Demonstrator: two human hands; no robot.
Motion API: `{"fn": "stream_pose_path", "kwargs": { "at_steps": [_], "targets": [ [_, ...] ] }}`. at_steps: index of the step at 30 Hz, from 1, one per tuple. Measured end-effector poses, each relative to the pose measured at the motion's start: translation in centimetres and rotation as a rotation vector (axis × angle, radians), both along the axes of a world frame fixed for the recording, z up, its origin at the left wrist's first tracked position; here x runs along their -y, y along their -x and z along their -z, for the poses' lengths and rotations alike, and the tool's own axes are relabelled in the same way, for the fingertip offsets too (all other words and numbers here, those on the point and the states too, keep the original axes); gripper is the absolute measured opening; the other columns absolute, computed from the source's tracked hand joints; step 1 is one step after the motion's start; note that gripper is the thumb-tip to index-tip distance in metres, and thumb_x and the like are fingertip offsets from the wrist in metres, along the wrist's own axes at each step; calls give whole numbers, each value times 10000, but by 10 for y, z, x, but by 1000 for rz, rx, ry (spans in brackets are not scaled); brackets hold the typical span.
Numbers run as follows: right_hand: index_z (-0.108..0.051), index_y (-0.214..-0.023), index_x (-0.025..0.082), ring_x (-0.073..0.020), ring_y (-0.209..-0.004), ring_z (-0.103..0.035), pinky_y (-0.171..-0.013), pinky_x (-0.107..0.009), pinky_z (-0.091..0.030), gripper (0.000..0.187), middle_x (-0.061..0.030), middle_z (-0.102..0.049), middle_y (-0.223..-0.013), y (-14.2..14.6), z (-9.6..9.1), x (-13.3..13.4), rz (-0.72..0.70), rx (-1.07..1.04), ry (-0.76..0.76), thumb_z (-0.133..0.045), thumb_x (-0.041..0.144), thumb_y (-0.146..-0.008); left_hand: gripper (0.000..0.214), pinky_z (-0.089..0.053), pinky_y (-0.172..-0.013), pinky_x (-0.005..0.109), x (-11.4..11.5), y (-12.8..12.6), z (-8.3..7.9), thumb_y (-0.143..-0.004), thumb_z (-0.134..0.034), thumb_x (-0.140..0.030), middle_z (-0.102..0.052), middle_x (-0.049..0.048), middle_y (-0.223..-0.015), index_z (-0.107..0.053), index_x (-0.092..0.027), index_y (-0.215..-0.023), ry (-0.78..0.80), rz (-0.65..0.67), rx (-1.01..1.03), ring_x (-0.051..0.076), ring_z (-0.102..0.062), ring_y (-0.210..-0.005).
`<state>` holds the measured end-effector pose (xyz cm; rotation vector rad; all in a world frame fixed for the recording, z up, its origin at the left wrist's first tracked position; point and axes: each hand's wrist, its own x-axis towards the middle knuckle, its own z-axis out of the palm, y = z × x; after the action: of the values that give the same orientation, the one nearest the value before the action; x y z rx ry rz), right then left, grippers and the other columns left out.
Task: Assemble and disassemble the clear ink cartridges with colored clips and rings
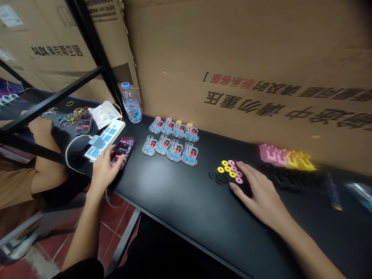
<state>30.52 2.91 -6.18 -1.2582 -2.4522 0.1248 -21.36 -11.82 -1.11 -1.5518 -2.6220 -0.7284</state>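
Note:
My left hand (106, 167) rests on a dark phone (123, 150) with a lit screen at the left end of the black table (180, 201); its fingers lie over the phone's near edge. My right hand (257, 192) lies flat and open on the table, fingertips touching a cluster of small yellow, pink and black rings (228, 171). Two rows of clear plastic clips (173, 141) with red, blue, pink and yellow parts sit between the two hands, further back.
Pink, yellow and black comb-like pieces (286, 159) lie at the back right. A white power strip (106, 138), a water bottle (131, 102) and a white pouch (104, 113) stand at the left. Cardboard boxes (247, 58) wall the back. Another person's arm (43, 155) is at left.

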Motion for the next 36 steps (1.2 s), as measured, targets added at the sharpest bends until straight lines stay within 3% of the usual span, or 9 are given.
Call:
{"fn": "stream_pose_path", "kwargs": {
  "at_steps": [5, 10, 13, 18, 24, 36],
  "targets": [
    [-415, -1663, 189, -423, -1448, -590, -1152, -588, -521, 722, -208, -594, -1590, 1, 0, 1, 13, -5, 4, -457, 607, -1076, 630, -553, -1001, 507, -2, 1, 0, -1039, -526, -604, -727, 157, -1300, -585, -205, -1522, -15, -7, 36, 367, -705, -1190],
    [-401, -1673, 205, -423, -1457, -581, -1152, -593, -517, 722, -199, -585, -1601, 2, -1, 2, 15, -7, 21, -463, 600, -1072, 703, -536, -1048, 522, -3, 0, 1, -955, -664, -652, -714, 164, -1335, -586, -234, -1515, -21, -1, 12, 376, -698, -1207],
    [-392, -1680, 209, -426, -1456, -581, -1151, -597, -516, 723, -197, -585, -1603, 1, -1, 2, 16, -7, 25, -470, 589, -1070, 691, -538, -1046, 518, -1, 2, 1, -966, -646, -651, -719, 158, -1329, -594, -234, -1514, -21, 0, 44, 360, -706, -1174],
    [-383, -1687, 209, -425, -1463, -576, -1152, -593, -518, 725, -194, -586, -1607, 0, 0, 1, 10, -1, 19, -487, 571, -1068, 664, -575, -1011, 488, 12, 16, 1, -1030, -526, -637, -745, 146, -1307, -584, -200, -1526, -75, 46, 277, 288, -737, -1030],
    [-404, -1674, 203, -427, -1454, -586, -1139, -594, -530, 718, -208, -594, -1591, 0, 0, 0, 7, -2, 13, -475, 588, -1072, 654, -530, -1142, 496, 40, 33, 1, -982, -650, -619, -774, 150, -1329, -614, -192, -1477, -152, 76, 497, 301, -732, -1224],
    [-374, -1695, 228, -432, -1456, -585, -1146, -607, -527, 734, -193, -584, -1607, 0, 0, 0, 3, -6, 25, -486, 583, -1062, 623, -556, -1100, 502, 40, 33, 5, -947, -710, -563, -797, 143, -1253, -640, -196, -1445, -178, 69, 419, 297, -755, -1152]
  ]
}}
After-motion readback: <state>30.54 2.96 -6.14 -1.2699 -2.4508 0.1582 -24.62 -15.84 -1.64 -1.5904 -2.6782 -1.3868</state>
